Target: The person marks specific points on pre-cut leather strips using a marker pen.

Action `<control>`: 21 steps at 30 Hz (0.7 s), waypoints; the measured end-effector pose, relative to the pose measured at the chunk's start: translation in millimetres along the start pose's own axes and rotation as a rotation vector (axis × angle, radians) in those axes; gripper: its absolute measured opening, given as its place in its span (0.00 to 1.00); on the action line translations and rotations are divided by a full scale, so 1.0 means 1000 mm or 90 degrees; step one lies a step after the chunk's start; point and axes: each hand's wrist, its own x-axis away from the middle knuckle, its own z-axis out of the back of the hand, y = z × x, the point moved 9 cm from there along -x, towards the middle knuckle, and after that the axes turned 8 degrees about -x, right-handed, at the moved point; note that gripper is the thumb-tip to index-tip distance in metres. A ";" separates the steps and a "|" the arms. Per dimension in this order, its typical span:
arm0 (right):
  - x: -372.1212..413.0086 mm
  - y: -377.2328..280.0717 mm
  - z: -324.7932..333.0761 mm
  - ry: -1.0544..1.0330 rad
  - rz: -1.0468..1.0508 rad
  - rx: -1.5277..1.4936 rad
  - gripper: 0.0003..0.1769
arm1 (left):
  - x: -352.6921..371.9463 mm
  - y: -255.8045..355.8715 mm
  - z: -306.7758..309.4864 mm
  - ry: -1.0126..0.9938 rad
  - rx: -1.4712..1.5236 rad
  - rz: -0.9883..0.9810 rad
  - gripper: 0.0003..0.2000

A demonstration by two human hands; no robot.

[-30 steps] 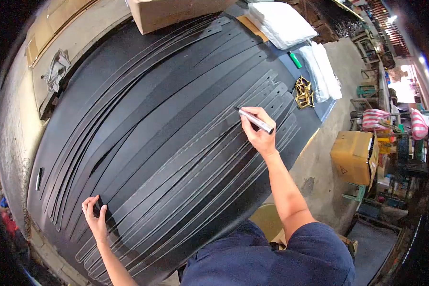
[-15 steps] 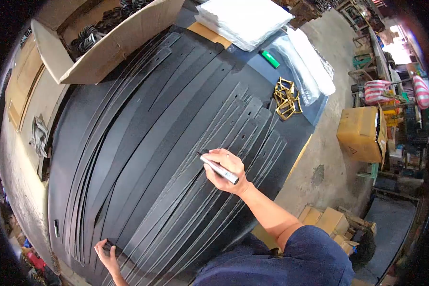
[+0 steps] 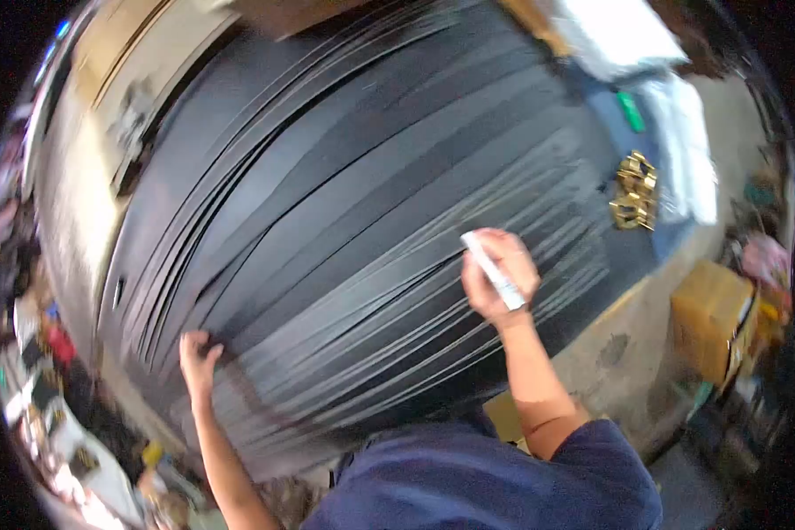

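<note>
Though blurred, shows white marker clasped in closed right hand, tip over black leather straps laid side by side. Rests left hand on strap ends at near edge; gripping or flat, cannot tell. Places brass buckles well apart, far right.

Black belt strips with pale edges, white marker, gold buckles

Long straps lie side by side across the table, with the left hand on their near left ends, the right hand holding a marker above them further right, buckles behind it near the table's right edge, and a box on the floor to the right.
</note>
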 end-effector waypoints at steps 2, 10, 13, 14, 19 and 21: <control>-0.001 -0.001 -0.001 -0.004 -0.008 0.021 0.11 | 0.004 0.002 0.002 0.027 0.007 -0.017 0.18; 0.006 0.008 -0.005 -0.041 -0.068 0.019 0.08 | 0.029 0.004 -0.001 0.174 -0.024 0.043 0.18; 0.007 0.015 -0.010 -0.048 -0.062 0.010 0.09 | 0.036 0.006 0.002 0.229 0.013 0.032 0.21; 0.009 0.016 -0.010 -0.058 -0.055 0.025 0.11 | 0.038 0.005 0.004 0.238 0.006 0.040 0.20; 0.012 0.019 -0.008 -0.041 -0.073 -0.001 0.11 | 0.048 0.006 -0.004 0.290 0.050 0.032 0.19; 0.014 0.025 -0.007 -0.037 -0.103 0.000 0.12 | 0.050 0.002 -0.006 0.310 0.066 0.035 0.18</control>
